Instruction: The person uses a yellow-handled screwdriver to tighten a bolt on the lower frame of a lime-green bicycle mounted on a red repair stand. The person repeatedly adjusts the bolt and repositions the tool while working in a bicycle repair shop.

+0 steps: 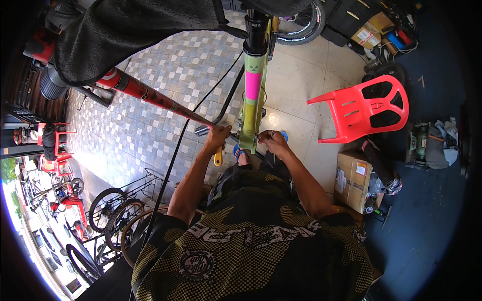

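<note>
A green bicycle frame (pixel 251 108) with a bright pink band hangs upright in front of me, a black post (pixel 256 37) at its upper end. At the left side of its lower end, my left hand (pixel 219 136) is closed round a tool; its yellow handle (pixel 218 156) sticks out below the fist, and its dark tip points toward the frame. My right hand (pixel 273 143) is at the right side of the same lower end, thumb and fingers pinched close to the frame. Whatever is between those fingers is too small to make out.
A red pole (pixel 150 95) slants down from the left, under a black cloth (pixel 145 30). A red plastic chair (pixel 369 110) lies at the right, near a cardboard box (pixel 351 178). Several bicycles (pixel 113 213) stand at lower left. A wheel (pixel 306 25) is at the top.
</note>
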`<state>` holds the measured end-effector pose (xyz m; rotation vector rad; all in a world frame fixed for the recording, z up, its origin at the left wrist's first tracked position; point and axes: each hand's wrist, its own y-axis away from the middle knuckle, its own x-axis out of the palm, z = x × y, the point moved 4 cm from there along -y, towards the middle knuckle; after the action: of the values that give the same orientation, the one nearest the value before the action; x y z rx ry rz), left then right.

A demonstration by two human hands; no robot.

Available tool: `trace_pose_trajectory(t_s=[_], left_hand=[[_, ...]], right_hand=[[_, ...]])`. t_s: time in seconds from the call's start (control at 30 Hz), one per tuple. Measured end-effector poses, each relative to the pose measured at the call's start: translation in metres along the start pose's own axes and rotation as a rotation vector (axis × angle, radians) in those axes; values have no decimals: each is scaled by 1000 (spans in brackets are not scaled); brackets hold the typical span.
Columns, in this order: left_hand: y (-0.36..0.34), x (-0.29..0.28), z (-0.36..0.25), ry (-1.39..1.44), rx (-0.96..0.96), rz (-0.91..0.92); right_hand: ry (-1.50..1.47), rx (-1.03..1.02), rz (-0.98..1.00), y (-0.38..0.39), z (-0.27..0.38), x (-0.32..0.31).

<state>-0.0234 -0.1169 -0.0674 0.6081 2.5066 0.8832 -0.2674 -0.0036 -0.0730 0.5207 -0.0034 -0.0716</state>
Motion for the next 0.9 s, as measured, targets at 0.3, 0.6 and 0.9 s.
trace_pose_trajectory(t_s=[0.3,0.6,0.9], left_hand=[[-2,1,6,19,-15,-4],[-3,3,3,30,49,-42],[-2,1,7,45,-12,0]], right_hand=[[111,115,36,4,13,3],[-53,-260,-97,2,-4,8],[70,69,56,9,13,2]])
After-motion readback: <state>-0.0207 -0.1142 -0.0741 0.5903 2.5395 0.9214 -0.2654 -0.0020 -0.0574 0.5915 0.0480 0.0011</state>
